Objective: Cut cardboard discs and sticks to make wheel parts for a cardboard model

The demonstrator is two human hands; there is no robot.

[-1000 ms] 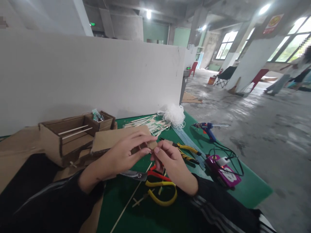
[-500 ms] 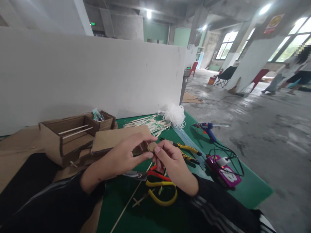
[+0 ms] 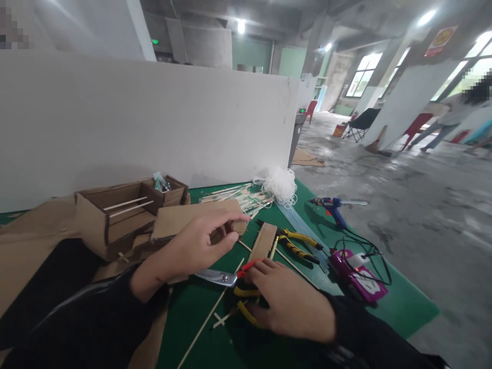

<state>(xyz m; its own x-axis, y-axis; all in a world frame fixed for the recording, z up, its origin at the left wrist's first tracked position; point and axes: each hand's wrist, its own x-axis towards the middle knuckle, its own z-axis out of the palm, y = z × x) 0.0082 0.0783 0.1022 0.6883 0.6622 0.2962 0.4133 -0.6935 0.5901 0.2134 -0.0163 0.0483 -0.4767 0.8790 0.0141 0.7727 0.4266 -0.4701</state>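
Between the thumb and fingers of my left hand (image 3: 196, 240) is a small round cardboard disc (image 3: 239, 226). My right hand (image 3: 288, 300) lies over the red and yellow handles of the scissors (image 3: 223, 278), its fingers curled around them. The scissors' metal blades point left on the green mat (image 3: 207, 338). A cardboard strip (image 3: 264, 242) lies just beyond my right hand. Two crossed sticks (image 3: 219, 321) rest below the scissors.
An open cardboard box (image 3: 96, 225) stands at the left. Thin sticks (image 3: 230, 193), white cord (image 3: 281, 185), yellow-handled pliers (image 3: 302, 237), a glue gun (image 3: 332, 207) and a purple power strip (image 3: 361, 279) lie around. A person (image 3: 449, 115) is at the far right.
My right hand has left the disc and moved down onto the scissors' handles. My left hand keeps the disc. The cardboard strip is now uncovered, and the view has shifted slightly.
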